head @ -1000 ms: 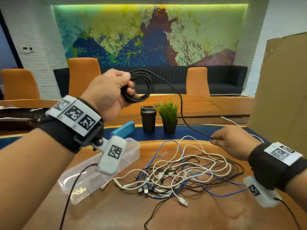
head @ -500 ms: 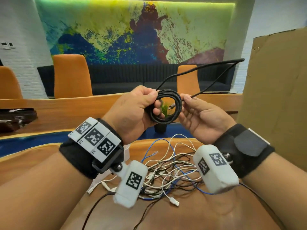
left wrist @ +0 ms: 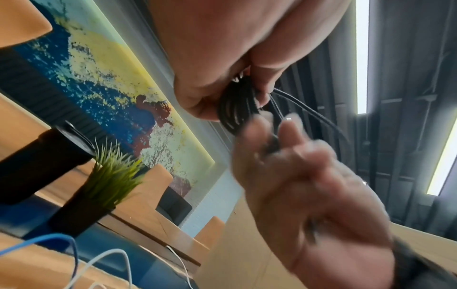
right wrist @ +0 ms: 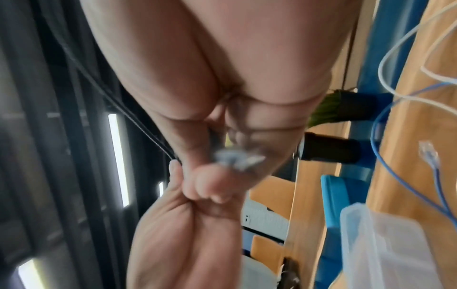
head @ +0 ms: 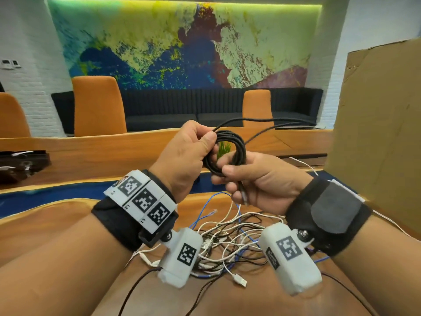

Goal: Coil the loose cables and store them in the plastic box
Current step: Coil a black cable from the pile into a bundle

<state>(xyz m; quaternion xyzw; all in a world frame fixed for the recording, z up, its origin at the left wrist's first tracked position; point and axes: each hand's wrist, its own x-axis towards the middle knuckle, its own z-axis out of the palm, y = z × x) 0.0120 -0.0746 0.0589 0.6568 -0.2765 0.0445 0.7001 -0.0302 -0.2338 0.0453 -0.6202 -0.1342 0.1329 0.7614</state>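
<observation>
L hand point(head: 182, 153) is curled tight on the top-left of the black cable coil point(head: 227, 153), thumb clamped over the strands. Coil hangs roughly upright btwn both hands, above the cable tangle point(head: 230, 238) on the wooden table point(head: 227, 299); its loose tail runs off to the right. R hand point(head: 257, 179) pinches the coil's lower right, cable end poking down thru its fingers.

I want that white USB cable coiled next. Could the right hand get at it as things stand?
Probably not yet. The right hand grips the black cable coil together with the left hand. The white USB cable lies uncovered on the table below, so once freed, the way looks open.
</observation>
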